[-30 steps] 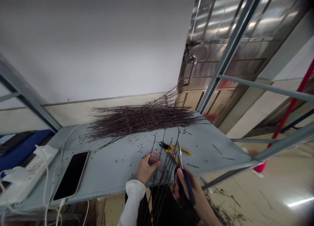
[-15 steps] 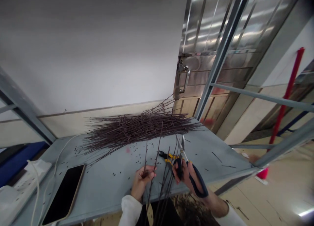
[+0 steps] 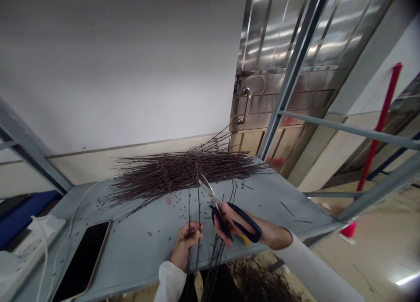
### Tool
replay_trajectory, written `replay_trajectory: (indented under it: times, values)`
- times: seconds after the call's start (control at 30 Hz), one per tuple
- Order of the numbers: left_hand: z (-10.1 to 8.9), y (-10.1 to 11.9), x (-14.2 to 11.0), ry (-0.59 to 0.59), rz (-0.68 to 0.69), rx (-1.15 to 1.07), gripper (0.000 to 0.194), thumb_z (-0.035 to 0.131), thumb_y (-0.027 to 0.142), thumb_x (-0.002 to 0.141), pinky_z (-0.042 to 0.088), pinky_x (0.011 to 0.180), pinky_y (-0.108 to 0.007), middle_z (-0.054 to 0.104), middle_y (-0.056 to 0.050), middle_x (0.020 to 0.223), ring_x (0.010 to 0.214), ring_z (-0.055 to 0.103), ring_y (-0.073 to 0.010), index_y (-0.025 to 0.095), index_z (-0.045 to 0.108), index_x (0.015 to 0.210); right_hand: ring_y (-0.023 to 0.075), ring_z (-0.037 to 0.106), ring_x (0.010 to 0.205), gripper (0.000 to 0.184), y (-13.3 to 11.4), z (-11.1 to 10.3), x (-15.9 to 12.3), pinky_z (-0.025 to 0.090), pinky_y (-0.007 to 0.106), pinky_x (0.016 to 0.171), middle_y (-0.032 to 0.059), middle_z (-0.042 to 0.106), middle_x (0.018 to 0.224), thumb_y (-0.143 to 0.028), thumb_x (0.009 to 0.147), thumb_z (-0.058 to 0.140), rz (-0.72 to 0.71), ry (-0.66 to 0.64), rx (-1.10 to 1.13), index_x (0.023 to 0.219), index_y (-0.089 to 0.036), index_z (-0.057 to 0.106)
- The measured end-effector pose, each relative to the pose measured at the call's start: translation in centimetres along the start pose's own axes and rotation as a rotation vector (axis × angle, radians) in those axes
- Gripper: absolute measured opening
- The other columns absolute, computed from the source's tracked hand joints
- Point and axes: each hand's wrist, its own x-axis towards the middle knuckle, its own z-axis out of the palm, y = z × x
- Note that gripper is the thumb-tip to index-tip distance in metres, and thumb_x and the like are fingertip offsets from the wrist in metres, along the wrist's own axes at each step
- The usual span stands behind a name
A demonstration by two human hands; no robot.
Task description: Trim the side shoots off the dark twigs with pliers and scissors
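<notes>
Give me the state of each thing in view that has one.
Scissors, blades slightly parted
Right hand, closed on the scissors
Left hand, closed on twigs
Phone, lying flat, screen dark
Twig pile, heaped on the shelf
Metal door, apparently shut

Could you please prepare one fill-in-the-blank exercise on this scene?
The right hand holds dark-blue-handled metal scissors ____ rather than closed.
The left hand holds thin dark brown twigs; its sleeve is ____.
In view, the white plastic power strip lies ____ of the black-screened rectangular smartphone.

Missing words: open; white; left.
</notes>
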Motion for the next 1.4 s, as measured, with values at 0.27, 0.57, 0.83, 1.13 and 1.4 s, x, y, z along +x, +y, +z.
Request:
replay_trajectory:
  times: [0.27,0.57,0.83,1.13,1.4]
  values:
    - [-0.1,-0.2,0.1,-0.015,-0.016,-0.021,0.033,0.083,0.043,0.049,0.035,0.055,-0.025,0.061,0.000,0.056,0.053,0.050,-0.0138,0.017,0.066,0.063,0.0118,0.051,0.056,0.055,-0.3,0.7,0.1,0.045,0.027,0.061,-0.0006,0.055,0.067,-0.070,0.083,0.037,-0.011,-0.005,0.082,0.082,-0.019,0.058]
    - [0.2,0.5,-0.1,-0.006,-0.038,-0.032,0.032,0.083,0.037,0.050,0.037,0.052,-0.024,0.064,0.000,0.055,0.050,0.052,-0.0124,0.016,0.072,0.072,0.0110,0.048,0.050,0.055,-1.7,1.2,-0.3,0.036,0.025,0.054,-0.0018,0.054,0.055,-0.066,0.088,0.033,-0.012,0.105,-0.215,0.069,-0.019,0.055]
    - [0.2,0.0,0.6,-0.007,-0.106,-0.013,0.034,0.081,0.028,0.052,0.022,0.040,-0.021,0.067,-0.001,0.060,0.038,0.033,-0.0042,0.014,0.073,0.082,0.0103,0.050,0.051,0.050,-1.8,-0.2,-0.2,0.040,0.023,0.053,-0.0036,0.051,0.057,-0.065,0.085,0.042,-0.002,0.088,-0.185,0.070,-0.019,0.054]
    - [0.7,0.5,0.6,-0.077,-0.074,0.007,0.033,0.082,0.026,0.051,0.009,0.039,-0.023,0.064,-0.001,0.058,0.038,0.025,-0.0014,0.012,0.073,0.079,0.0080,0.046,0.046,0.051,-0.6,-3.7,0.3,0.038,0.022,0.049,-0.0050,0.048,0.051,-0.061,0.091,0.034,0.037,-0.060,-0.098,0.074,-0.017,0.054]
    - [0.4,0.2,0.5,-0.044,-0.113,0.022,0.034,0.082,0.027,0.050,0.019,0.042,-0.021,0.064,0.000,0.059,0.045,0.042,-0.0061,0.013,0.073,0.080,0.0045,0.045,0.045,0.054,-1.4,-2.9,-0.6,0.036,0.020,0.051,-0.0079,0.046,0.049,-0.051,0.094,0.020,0.043,0.017,-0.183,0.072,-0.015,0.053]
